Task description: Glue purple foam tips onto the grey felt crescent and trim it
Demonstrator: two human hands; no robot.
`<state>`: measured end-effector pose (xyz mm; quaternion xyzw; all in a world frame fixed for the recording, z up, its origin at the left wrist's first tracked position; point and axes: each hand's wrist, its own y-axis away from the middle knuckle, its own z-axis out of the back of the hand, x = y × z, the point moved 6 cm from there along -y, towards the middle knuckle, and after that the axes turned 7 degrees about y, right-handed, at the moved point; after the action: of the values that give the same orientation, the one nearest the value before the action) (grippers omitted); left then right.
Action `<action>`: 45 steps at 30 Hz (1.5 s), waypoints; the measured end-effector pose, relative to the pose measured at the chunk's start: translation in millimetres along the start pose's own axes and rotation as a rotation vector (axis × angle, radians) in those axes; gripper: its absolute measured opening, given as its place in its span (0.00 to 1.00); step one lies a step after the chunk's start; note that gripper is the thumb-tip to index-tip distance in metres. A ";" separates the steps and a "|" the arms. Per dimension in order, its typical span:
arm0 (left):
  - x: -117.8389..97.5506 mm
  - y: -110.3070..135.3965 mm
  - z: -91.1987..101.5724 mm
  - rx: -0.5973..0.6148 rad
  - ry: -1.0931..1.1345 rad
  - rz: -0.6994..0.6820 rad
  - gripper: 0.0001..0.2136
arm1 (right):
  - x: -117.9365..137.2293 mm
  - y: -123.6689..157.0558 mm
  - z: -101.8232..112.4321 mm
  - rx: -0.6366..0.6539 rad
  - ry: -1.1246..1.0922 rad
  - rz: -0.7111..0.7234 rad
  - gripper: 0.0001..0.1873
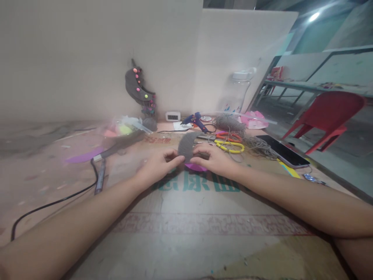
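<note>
Both my hands meet at the middle of the table over a sheet of cardboard (186, 217). My left hand (159, 165) pinches the lower left edge of a grey crescent-shaped piece (186, 146) that stands tilted upright. My right hand (214, 159) has its fingers curled round the piece's right side. Under the hands lies a purple cut-out (195, 167), partly hidden.
A blue glue gun (196, 120), yellow and orange scissors (230, 144), grey twine (233, 124) and a phone (284, 151) lie to the right. A finished grey crescent with coloured dots (138, 89) leans on the wall. A black cable (58, 200) runs left. A red chair (329, 116) stands at the far right.
</note>
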<state>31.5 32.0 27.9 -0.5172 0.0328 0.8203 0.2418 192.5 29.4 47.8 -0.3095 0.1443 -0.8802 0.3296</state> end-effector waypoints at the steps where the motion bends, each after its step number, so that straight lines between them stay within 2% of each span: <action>1: -0.6 0.0 -0.7 0.010 -0.006 -0.007 0.17 | 1.0 0.2 -1.3 0.020 0.009 0.012 0.08; 4: -1.5 -0.2 -2.6 0.032 -0.025 -0.019 0.17 | 4.0 0.5 -3.3 0.062 0.032 0.041 0.12; 10: -1.0 -0.2 -3.5 0.037 0.033 -0.034 0.17 | 6.9 0.9 -2.0 0.065 -0.002 0.063 0.14; 15: 1.4 -1.3 1.8 -0.040 0.093 -0.007 0.15 | -13.7 3.6 -1.0 -0.069 -0.184 -0.117 0.12; 18: 3.0 -2.1 2.8 -0.053 0.087 -0.004 0.15 | -21.7 5.3 -1.2 -0.115 -0.185 -0.165 0.14; 25: 6.5 -2.4 2.4 -0.049 0.095 -0.004 0.14 | -13.4 4.1 1.1 -0.107 -0.123 -0.059 0.12; 31: 5.0 -2.0 1.6 -0.028 0.116 -0.012 0.13 | -11.9 3.2 5.1 -0.156 -0.089 -0.012 0.08; 35: 4.1 -2.0 1.9 -0.032 0.102 -0.004 0.14 | -9.2 4.3 7.0 -0.137 -0.114 0.024 0.12; 39: 4.1 -2.3 2.5 -0.039 0.091 0.002 0.14 | -10.5 5.9 5.2 -0.095 -0.166 -0.020 0.13; 45: 3.8 -2.0 1.1 -0.019 0.119 -0.005 0.14 | -13.9 6.8 4.9 -0.130 -0.127 -0.134 0.09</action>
<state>30.2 35.5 25.5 -0.5673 0.0381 0.7878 0.2368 207.2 33.4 42.2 -0.3942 0.1588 -0.8677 0.2580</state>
